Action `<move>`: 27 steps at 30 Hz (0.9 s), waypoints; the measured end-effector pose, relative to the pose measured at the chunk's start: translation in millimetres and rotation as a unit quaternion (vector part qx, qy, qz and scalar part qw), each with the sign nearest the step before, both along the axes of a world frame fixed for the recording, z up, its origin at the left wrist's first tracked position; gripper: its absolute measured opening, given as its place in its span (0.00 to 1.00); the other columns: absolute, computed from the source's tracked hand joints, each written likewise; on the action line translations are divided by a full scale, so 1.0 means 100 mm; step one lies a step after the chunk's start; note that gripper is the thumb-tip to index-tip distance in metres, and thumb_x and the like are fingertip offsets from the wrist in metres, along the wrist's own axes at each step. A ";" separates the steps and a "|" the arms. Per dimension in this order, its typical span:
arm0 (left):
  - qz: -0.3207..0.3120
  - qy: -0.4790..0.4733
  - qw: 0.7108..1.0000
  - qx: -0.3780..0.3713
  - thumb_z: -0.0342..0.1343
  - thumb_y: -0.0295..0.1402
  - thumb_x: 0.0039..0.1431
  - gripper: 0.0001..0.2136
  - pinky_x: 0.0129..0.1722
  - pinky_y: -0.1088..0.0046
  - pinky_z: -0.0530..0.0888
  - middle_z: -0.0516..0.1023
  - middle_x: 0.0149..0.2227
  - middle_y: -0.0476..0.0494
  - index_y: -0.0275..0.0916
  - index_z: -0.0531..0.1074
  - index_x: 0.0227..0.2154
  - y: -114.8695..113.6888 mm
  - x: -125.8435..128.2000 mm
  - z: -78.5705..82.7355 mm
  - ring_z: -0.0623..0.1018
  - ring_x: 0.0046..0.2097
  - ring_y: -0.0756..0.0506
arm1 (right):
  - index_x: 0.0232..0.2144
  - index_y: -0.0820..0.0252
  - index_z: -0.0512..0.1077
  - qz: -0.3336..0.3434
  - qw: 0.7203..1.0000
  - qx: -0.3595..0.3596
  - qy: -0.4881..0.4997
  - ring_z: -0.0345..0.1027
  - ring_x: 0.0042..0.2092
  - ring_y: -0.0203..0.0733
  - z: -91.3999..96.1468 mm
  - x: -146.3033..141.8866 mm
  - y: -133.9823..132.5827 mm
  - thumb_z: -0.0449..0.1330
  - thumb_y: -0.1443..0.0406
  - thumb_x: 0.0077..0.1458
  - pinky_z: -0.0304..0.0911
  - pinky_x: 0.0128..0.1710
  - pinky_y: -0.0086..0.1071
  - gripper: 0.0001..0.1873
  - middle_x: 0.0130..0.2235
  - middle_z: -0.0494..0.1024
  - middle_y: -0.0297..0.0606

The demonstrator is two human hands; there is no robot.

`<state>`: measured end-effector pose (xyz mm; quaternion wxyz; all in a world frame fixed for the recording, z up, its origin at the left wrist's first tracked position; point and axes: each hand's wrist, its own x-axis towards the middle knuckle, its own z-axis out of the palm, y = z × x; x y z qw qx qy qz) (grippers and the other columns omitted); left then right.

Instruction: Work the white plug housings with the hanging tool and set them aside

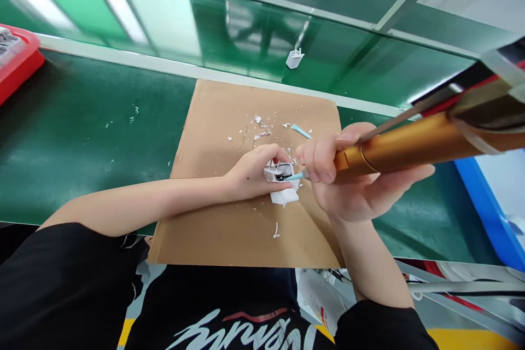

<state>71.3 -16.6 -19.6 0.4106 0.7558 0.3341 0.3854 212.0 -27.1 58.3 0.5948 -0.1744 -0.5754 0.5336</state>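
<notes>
My left hand (257,174) reaches across the cardboard and grips a small white plug housing (272,174), thumb and fingers on its sides. Two metal prongs and a dark part show in the housing's open top. In my right hand (353,186) is a thick gold-coloured cylindrical tool (402,147), its body slanting up to the right. The tool's light blue tip (297,176) points into the housing opening; contact inside cannot be made out. Under the housing lies a white piece (286,195), partly covered by my left thumb.
Cardboard (213,235) lies on a green bench (90,131), strewn with white scraps (262,134). A loose light blue piece (301,131) lies beyond my right hand. Another white plug (294,58) stands behind. A red bin (24,68) is left, a blue bin (484,202) right.
</notes>
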 end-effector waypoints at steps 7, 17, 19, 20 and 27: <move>0.013 -0.017 0.999 0.045 0.65 0.34 0.46 0.15 0.39 0.71 0.68 0.75 0.34 0.52 0.40 0.63 0.32 -0.02 0.03 0.05 0.73 0.34 0.50 | 0.38 0.54 0.72 0.020 0.998 0.053 0.013 0.48 0.16 0.30 0.00 -0.03 0.04 0.41 0.39 0.55 0.50 0.17 0.28 0.32 0.15 0.55 0.28; 0.038 0.005 0.997 0.066 0.66 0.39 0.46 0.17 0.44 0.70 0.67 0.75 0.36 0.52 0.41 0.63 0.33 -0.01 0.05 -0.02 0.73 0.37 0.49 | 0.37 0.51 0.72 0.014 0.998 0.055 -0.012 0.47 0.16 0.31 -0.01 -0.01 0.04 0.38 0.40 0.55 0.49 0.18 0.29 0.32 0.15 0.55 0.28; 0.035 0.001 0.997 0.072 0.66 0.39 0.46 0.17 0.43 0.70 0.67 0.75 0.36 0.51 0.41 0.63 0.33 -0.01 0.05 -0.02 0.73 0.37 0.49 | 0.39 0.52 0.72 0.027 0.999 0.042 -0.012 0.46 0.16 0.32 0.00 0.00 0.03 0.39 0.41 0.55 0.49 0.18 0.30 0.32 0.15 0.54 0.29; 0.033 -0.004 0.996 0.077 0.65 0.38 0.47 0.17 0.43 0.70 0.67 0.74 0.37 0.50 0.41 0.63 0.33 -0.01 0.05 -0.02 0.73 0.37 0.49 | 0.39 0.53 0.72 0.029 0.999 0.035 -0.012 0.46 0.17 0.32 0.01 -0.01 0.02 0.39 0.42 0.56 0.49 0.19 0.30 0.31 0.15 0.54 0.29; 0.011 -0.034 0.997 0.070 0.64 0.37 0.48 0.15 0.39 0.71 0.69 0.74 0.37 0.48 0.41 0.63 0.33 -0.02 0.04 -0.01 0.72 0.39 0.48 | 0.33 0.50 0.69 0.007 0.999 0.032 -0.027 0.41 0.15 0.32 0.04 -0.01 -0.01 0.40 0.49 0.58 0.47 0.19 0.30 0.22 0.14 0.53 0.28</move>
